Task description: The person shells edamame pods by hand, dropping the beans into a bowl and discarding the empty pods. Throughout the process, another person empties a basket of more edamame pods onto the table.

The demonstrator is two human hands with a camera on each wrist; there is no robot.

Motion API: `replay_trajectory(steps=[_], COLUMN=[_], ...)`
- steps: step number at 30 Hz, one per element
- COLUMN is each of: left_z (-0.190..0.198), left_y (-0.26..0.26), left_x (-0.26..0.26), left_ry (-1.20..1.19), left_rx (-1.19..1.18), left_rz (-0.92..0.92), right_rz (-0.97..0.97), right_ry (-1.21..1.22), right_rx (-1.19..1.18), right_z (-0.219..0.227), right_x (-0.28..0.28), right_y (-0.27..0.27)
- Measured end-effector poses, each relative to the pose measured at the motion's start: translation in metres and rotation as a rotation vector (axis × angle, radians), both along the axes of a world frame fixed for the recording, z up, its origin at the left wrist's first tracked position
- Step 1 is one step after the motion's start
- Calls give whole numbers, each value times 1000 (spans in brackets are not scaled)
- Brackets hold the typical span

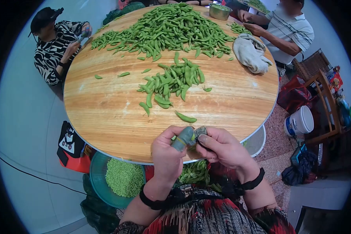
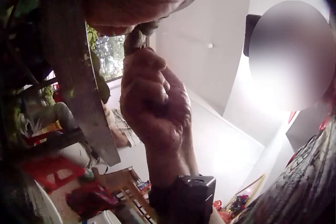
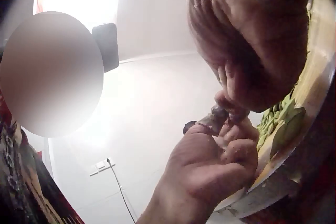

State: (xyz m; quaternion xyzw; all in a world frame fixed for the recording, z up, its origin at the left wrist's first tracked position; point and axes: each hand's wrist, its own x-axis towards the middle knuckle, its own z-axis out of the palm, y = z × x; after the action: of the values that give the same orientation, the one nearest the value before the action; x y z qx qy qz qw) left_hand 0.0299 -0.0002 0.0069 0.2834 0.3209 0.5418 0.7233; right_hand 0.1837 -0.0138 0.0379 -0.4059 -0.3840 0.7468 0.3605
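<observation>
Close together over the near table edge, my left hand and right hand pinch a green soybean pod, mostly hidden by the fingers. A grey-green cover with a yellow band wraps the left thumb. Another worn cover sits on a right fingertip. In the left wrist view the right hand is curled, its fingertips meeting the left hand. The right wrist view has the left hand below the right. One loose pod lies just beyond the hands.
A small pod pile lies mid-table, with a large heap behind. A cloth and metal bowl stand right. Below the edge, a teal basket holds shelled beans. People sit at left and right.
</observation>
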Motion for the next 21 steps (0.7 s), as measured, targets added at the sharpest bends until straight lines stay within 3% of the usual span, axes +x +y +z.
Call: replay_trajectory(steps=[2,4,8,10,11,13,17,19,21], left_z=[-1,-8,0,6,7,6,-10,-13,-11], left_y=[0,3,-2,-9,-11,-15,-11,-6,-3], left_x=[-1,-10,-5,5,9,15,2,-5,-11], left_ry=[54,-209,-91,-23,-23,38,24,-8,0], left_rx=[31,77,101,34,34,-10,134,142,101], left_rz=[-1,-222,-203,-87,-87,105,91,125,112], right_rz=[-14,-44,-80,-179,-179,-261,-279,-89,-114], right_ry=[-6,198,271,-87,-87,-272,-260,-458,-825], right_rx=[8,-162,-258,65,65,270,286,367,526], right_z=[-2,-4,-5,-9,-11,-14,-10,-1,1], right_x=[1,2,-1,-6,-9,-15,-21,-14,8], right_y=[0,-2,-6,-7,-7,-7,-3,9,41])
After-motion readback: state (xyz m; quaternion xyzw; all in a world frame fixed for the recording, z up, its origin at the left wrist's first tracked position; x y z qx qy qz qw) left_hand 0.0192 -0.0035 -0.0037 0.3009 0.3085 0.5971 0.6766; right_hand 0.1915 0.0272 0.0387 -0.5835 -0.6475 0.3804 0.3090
